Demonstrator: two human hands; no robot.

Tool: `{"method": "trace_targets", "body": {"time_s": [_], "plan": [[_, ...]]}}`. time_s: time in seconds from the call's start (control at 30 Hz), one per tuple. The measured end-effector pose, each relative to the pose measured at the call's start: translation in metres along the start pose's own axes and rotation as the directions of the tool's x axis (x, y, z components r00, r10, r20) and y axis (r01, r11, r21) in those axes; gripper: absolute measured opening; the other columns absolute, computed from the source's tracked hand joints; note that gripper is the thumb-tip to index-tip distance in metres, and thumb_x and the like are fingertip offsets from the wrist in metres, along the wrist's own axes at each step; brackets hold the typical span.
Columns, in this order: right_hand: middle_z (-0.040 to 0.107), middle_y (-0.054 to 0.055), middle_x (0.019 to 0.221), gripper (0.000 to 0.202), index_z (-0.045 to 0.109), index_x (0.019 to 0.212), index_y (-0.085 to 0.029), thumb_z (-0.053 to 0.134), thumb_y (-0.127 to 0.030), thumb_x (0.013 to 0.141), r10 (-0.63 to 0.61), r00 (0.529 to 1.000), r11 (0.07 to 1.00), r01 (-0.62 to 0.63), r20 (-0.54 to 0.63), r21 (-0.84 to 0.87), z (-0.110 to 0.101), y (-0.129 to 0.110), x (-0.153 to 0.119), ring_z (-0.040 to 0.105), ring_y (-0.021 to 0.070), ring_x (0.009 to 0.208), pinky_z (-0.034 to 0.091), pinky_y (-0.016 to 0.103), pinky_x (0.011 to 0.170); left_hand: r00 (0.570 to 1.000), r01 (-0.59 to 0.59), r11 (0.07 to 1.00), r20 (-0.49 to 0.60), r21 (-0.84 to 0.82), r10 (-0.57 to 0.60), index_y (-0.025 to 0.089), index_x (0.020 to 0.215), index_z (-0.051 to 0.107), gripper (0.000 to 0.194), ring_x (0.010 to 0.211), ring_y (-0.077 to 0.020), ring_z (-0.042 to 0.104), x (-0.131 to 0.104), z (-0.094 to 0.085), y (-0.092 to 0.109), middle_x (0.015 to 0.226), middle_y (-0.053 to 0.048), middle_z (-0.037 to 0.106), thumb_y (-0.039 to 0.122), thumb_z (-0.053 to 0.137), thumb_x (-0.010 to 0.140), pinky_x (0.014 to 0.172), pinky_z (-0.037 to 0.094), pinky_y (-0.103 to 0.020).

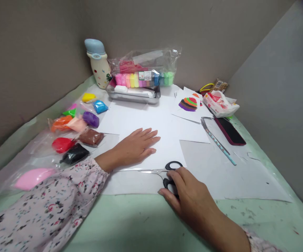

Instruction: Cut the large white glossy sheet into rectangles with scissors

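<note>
at 9 o'clock from the middle of the white sheet [164, 122], soft packets crowd the left sleeve [62, 203]; if it dragged, the pink packet [34, 178] could shift. the left hand [138, 145] lies palm down on the sheet, fingers spread toward 2 o'clock, released and gripping nothing. should its pressure ease, the paper could skid. at 5 o'clock, the scissors [157, 172] lie along the near edge, blades pointing to 9; a slip toward the left wrist could nick it. the right hand [190, 192] grasps their 2 black handles; how firmly, i cannot tell. at 3 o'clock, a careless sweep could knock the fork [209, 131] into the phone [230, 131].
</note>
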State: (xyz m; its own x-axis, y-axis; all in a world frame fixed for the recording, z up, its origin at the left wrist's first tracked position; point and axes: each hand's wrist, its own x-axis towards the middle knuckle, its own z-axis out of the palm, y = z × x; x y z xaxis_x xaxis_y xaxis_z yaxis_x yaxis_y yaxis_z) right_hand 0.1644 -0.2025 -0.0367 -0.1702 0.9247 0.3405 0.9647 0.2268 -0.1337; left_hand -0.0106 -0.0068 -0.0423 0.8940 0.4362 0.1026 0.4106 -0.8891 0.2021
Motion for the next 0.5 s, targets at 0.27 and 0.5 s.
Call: {"method": "trace_targets", "body": {"time_s": [0.27,0.5], "plan": [[0.062,0.009,0.078,0.042,0.053,0.132,-0.007,0.046,-0.03,0.099,-0.052,0.997,0.979,0.041,-0.052,-0.2,0.004,-0.012,-0.011,0.058,0.0233,0.065,0.042,0.032,0.046,1.0,-0.013,1.0,-0.022,-0.006,0.013,0.027,0.152,0.038,0.053,0.152,-0.0202,0.02,0.0,0.001,-0.001,0.163,-0.001,0.033,0.048,0.03,0.105,0.122,0.012,-0.041],[0.062,0.012,0.09,0.04,0.057,0.128,-0.009,0.051,-0.029,0.094,0.003,1.0,0.997,-0.002,0.007,-0.082,-0.002,-0.002,-0.004,0.061,0.0268,0.078,0.051,0.035,0.055,1.0,-0.017,1.0,-0.022,0.012,0.017,0.025,0.152,0.038,0.053,0.152,-0.0201,0.021,0.0,0.001,0.0,0.163,-0.001,0.033,0.047,0.03,0.105,0.122,0.011,-0.04]]}}
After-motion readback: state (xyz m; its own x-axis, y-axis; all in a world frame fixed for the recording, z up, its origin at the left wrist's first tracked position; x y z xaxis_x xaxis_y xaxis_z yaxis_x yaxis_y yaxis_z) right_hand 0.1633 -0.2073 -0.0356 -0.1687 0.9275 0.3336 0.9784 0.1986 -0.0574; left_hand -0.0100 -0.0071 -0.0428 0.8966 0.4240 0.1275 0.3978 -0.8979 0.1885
